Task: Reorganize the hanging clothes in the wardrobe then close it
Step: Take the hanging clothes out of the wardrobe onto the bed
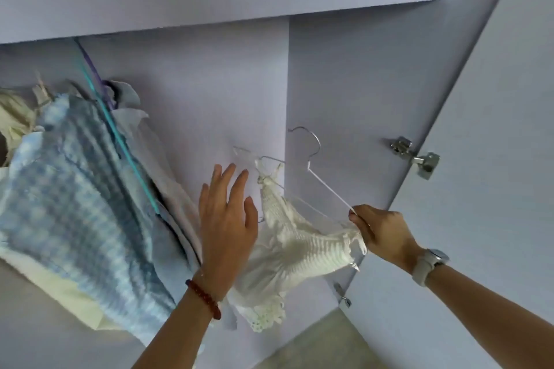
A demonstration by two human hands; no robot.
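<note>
The right hand (380, 232) is pinching one end of a white wire hanger (325, 186) carrying a white knitted top (299, 249), keeping it off the rail inside the open wardrobe (209, 93). The left hand (227, 219) is hovering open-fingered, holding nothing, probably parting the checked blue shirt (78, 195).

The lilac wardrobe (209, 93) stands open, a bunch of hanging clothes (78, 189) crowded at its left side, its door (494, 129) swung right.
</note>
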